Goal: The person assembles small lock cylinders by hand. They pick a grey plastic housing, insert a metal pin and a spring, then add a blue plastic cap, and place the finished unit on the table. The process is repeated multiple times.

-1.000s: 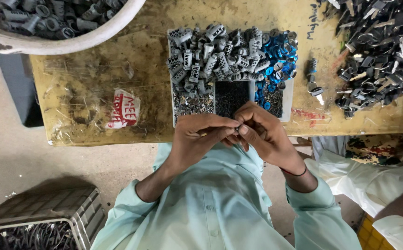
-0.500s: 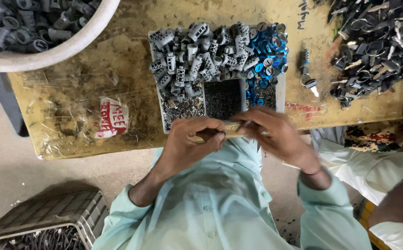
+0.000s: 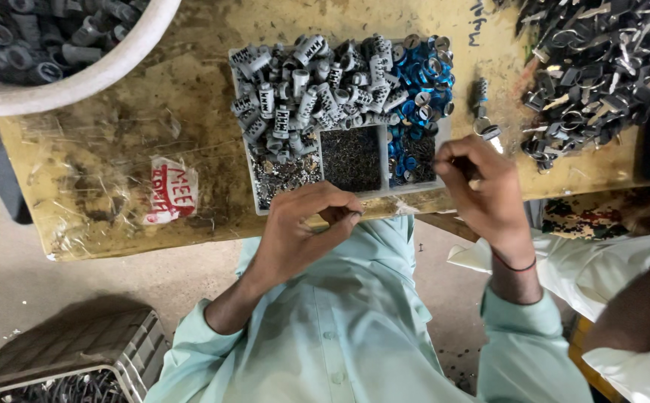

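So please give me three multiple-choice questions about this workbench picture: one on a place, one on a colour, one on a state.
1. Where is the right hand?
A. at the tray's right edge
B. in the white tub
C. on the floor crate

2. What colour are the rings in the divided tray?
A. red
B. blue
C. green

3. How are the left hand fingers?
A. spread flat
B. pinched together
C. gripping the tub

Answers: 1 A, it hovers beside the tray; 2 B, they look bright blue; 3 B, the fingertips meet, though any held part is too small to tell.

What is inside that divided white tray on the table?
The tray holds heaped grey ridged cylinders, blue rings, tiny dark bits and small silvery pieces. The heaps hide the tray's bottom.
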### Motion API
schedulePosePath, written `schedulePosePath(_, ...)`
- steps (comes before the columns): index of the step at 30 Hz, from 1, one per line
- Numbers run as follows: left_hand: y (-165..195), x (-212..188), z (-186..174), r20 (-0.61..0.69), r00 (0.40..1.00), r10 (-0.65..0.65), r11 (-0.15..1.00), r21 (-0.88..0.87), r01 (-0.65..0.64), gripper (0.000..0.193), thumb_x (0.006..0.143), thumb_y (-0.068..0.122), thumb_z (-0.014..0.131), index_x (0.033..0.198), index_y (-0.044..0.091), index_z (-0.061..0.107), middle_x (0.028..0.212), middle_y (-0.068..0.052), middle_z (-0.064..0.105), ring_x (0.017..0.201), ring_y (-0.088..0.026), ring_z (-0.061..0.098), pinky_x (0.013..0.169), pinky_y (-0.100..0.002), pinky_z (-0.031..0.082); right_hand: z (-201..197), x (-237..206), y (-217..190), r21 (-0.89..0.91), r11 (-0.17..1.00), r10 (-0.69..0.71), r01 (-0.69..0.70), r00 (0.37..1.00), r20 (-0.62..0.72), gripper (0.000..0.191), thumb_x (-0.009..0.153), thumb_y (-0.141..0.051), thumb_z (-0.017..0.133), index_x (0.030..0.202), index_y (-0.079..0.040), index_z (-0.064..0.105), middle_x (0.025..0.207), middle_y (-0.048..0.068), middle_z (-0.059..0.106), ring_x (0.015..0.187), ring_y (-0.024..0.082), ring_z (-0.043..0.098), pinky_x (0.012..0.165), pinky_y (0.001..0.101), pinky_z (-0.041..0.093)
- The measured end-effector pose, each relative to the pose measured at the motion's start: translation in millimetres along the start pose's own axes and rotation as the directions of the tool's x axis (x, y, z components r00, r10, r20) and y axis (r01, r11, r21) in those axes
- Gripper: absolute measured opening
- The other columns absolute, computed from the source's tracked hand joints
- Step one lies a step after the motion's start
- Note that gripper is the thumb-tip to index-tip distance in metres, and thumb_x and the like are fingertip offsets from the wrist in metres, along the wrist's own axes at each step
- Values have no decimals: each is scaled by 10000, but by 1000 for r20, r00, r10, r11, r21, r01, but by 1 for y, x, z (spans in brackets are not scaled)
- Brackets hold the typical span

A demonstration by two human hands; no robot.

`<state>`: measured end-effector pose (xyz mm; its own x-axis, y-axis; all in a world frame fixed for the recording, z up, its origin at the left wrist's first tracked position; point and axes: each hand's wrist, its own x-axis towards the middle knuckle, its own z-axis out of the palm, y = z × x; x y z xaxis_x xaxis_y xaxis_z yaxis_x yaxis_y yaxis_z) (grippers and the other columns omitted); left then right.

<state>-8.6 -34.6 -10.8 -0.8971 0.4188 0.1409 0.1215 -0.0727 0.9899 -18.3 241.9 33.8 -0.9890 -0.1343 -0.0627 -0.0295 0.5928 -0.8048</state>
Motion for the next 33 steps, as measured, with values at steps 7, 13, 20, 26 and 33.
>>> schedulePosePath(7, 8, -1, 29, -129, 955, -268, 912, -354, 208, 81, 1011, -41, 636, 1083, -53, 670, 1015, -88, 711, 914, -112, 717, 822, -268, 655, 65, -34, -34, -85, 965, -258, 247, 953, -160, 197, 908, 32, 733, 1055, -1, 606, 949, 92, 639, 781, 189, 636, 676, 291, 509)
schedulePosePath(13, 10, 2, 22, -29, 958, -286, 856, -456, 242, 117, 1008, -35, 601, 1107, -53, 660, 1033, -73, 716, 944, -112, 728, 848, -278, 681, 61, -34, -37, 17, 996, -91, 93, 992, -82, 151, 890, 42, 729, 994, -5, 631, 881, 70, 628, 689, 151, 602, 625, 268, 490)
schedulePosePath(20, 11, -3, 15, -59, 983, -174, 948, -280, 151, 77, 995, -8, 689, 1068, -32, 691, 978, -67, 713, 831, -91, 721, 699, -232, 626, 72, -42, -25, -221, 954, -238, 203, 961, -143, 207, 850, 6, 799, 1017, -42, 687, 987, 107, 700, 831, 234, 699, 694, 327, 542)
schedulePosePath(26, 10, 1, 4, 96, 959, -266, 877, -389, 282, 86, 970, 17, 695, 1051, -8, 712, 896, -30, 727, 705, -48, 651, 568, -209, 557, 68, -39, -3, -90, 842, -538, 532, 839, -80, 353, 879, 141, 740, 1163, -60, 679, 1073, 122, 718, 886, 213, 750, 727, 312, 621)
schedulePosePath(33, 9, -5, 2, 74, 949, -306, 883, -352, 312, 89, 971, 19, 694, 1048, -21, 715, 837, -24, 701, 656, -27, 608, 536, -195, 515, 47, -12, -19, 161, 949, -273, 271, 962, -13, 335, 893, 43, 794, 1179, -56, 651, 1135, 107, 717, 865, 167, 754, 654, 275, 609)
